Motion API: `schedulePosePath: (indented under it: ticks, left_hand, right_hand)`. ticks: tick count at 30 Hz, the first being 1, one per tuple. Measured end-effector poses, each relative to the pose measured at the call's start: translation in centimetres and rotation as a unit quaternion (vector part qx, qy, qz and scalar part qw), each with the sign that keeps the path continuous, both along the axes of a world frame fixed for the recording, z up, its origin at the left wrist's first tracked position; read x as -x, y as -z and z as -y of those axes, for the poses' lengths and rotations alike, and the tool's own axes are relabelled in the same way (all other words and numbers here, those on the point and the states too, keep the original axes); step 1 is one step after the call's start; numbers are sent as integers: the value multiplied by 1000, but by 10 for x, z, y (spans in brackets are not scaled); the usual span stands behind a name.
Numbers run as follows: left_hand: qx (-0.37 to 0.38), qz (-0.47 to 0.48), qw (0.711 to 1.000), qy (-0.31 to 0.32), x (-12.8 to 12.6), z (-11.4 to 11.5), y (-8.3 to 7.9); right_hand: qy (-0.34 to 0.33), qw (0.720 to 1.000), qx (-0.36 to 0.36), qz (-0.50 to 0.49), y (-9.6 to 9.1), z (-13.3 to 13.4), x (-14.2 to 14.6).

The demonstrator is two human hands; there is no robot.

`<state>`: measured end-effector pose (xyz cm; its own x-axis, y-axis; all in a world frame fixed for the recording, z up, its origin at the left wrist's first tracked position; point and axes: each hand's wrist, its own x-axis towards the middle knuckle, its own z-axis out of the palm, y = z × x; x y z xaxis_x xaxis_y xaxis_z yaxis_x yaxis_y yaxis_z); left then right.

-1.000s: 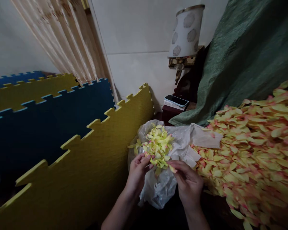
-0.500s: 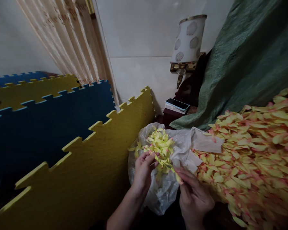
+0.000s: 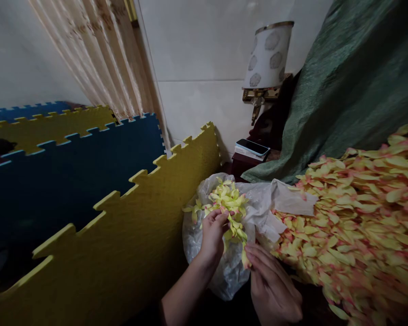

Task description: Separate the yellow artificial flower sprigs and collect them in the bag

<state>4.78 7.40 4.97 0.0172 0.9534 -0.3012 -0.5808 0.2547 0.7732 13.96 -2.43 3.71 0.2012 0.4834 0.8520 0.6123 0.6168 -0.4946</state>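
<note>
My left hand (image 3: 213, 230) is closed, thumb and fingers pinching a strand of yellow-green artificial petals (image 3: 237, 227) with pink tips. The strand runs down from there to my right hand (image 3: 274, 283), whose fingertips pinch the petals at its lower end. Under and behind both hands lies a crumpled clear plastic bag (image 3: 224, 280), with a bunch of the same petals (image 3: 226, 194) on top of it. To the right spreads a big heap of loose yellow and pink petals (image 3: 367, 203). A whitish piece of plastic (image 3: 294, 199) rests at the heap's near-left edge.
Upright foam mats with toothed edges, yellow (image 3: 139, 226) and blue (image 3: 88, 181), stand along my left. A phone (image 3: 252, 147) lies on a small dark cabinet (image 3: 241, 165) at the back. Above it is a wall lamp (image 3: 268, 56). Green cloth (image 3: 313, 108) hangs behind the heap.
My left hand has shifted slightly right, and my right hand has come a little lower and to the left. The strand's lower end now hangs more steeply between them.
</note>
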Motion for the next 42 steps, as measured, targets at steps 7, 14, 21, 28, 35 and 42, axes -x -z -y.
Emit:
schedulePosePath:
  ticks: [7, 14, 21, 28, 35, 42]
  left_hand:
    - [-3, -7, 999, -42, 1, -9, 12]
    - [3, -30, 994, -108, 24, -20, 24]
    - [-21, -46, 997, -59, 41, -6, 17]
    - [-20, -46, 999, -19, 54, -1, 14]
    - [-22, -61, 998, 13, 64, 3, 12]
    - [-23, -38, 998, 52, 68, 8, 7]
  right_hand:
    - [20, 997, -31, 64, -1, 10, 5]
    - [11, 1000, -20, -11, -6, 14, 12]
    - [-17, 964, 137, -228, -4, -32, -4]
    - [-37, 855, 278, -435, -10, -71, -12]
    - [-37, 853, 301, -425, -16, -83, -7]
    - [-40, 857, 312, -409, -14, -97, -7]
